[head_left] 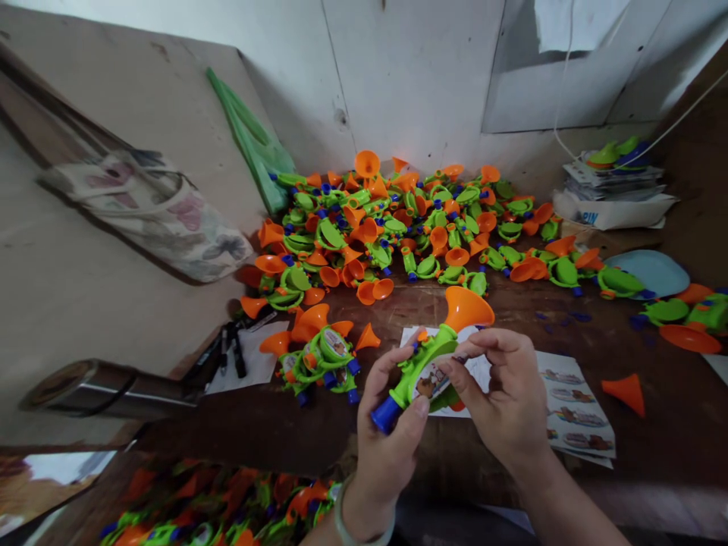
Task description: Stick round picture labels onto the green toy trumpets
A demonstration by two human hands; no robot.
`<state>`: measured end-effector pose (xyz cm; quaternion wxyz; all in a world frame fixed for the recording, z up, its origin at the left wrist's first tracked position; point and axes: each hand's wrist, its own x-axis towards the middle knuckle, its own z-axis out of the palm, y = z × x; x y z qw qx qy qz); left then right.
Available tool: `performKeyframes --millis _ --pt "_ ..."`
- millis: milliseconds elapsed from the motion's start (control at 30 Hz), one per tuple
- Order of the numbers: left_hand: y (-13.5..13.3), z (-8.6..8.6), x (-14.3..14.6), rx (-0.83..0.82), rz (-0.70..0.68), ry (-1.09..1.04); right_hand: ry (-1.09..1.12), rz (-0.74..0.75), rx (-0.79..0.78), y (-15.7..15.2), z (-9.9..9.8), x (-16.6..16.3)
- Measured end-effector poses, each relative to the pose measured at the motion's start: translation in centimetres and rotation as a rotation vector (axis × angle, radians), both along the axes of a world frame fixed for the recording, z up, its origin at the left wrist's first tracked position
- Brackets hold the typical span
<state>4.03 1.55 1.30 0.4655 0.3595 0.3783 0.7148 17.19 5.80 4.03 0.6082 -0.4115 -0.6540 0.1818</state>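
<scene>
Left of the held horn (pixel 410 373): one flask (pixel 136 390), then a cluster (pixel 333 345) too overlapped to count. The left hand (pixel 380 447) wraps that one horn, whose long axis slants from blue mouthpiece (pixel 385 415), lower left, to orange bell (pixel 467 309). The horn's one sticker (pixel 432 378) lies between hands, left thumb below; the right hand (pixel 505 394) pinches its upper edge. Right of the horn: sheets (pixel 585 409), one loose cone (pixel 627 393).

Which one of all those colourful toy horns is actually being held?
The toy horn gripped by the left hand near its blue end, with the right hand at its sticker; the other horns are in neither hand.
</scene>
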Motion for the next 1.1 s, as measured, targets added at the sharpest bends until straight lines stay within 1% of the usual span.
performKeyframes --millis 133,333,467,633,733,800,833,900,967,1000,1033,1100 --pt "-0.4 -0.3 -0.1 0.002 0.062 0.081 -0.022 -0.021 0.036 0.0 0.0 -0.2" --pt "-0.6 -0.7 -0.4 0.053 0.028 0.085 -0.031 -0.066 0.058 0.0 0.0 -0.3" --pt "-0.4 -0.5 -0.2 0.0 0.07 0.073 -0.136 -0.113 0.106 -0.1 0.4 -0.3" --pt "-0.4 0.4 0.9 -0.098 0.137 -0.051 -0.324 -0.219 0.26 0.5 0.6 -0.3" --pt "-0.3 0.5 1.0 -0.131 0.136 -0.124 -0.295 -0.342 0.307 1.7 -0.1 -0.1" --pt "-0.2 0.2 0.6 -0.15 0.094 -0.163 -0.231 -0.387 0.31 2.5 -0.8 -0.1" --pt "-0.1 0.0 0.3 -0.154 0.061 -0.169 -0.197 -0.366 0.295 2.7 -1.1 -0.2" --pt "0.1 -0.3 -0.3 -0.143 0.03 -0.141 -0.165 -0.242 0.217 2.7 -1.4 -0.4" --pt "0.3 -0.3 -0.7 -0.131 0.044 -0.086 -0.204 -0.108 0.122 2.6 -1.6 -0.5" --pt "0.5 -0.2 -0.8 -0.129 0.054 -0.081 -0.23 -0.068 0.093 2.6 -1.6 -0.6" --pt "0.6 0.0 -0.8 -0.13 0.054 -0.101 -0.248 -0.055 0.076 2.8 -1.6 -0.5" --pt "0.9 0.5 -0.7 -0.138 0.022 -0.195 -0.216 -0.097 0.082 3.2 -1.8 -0.4"
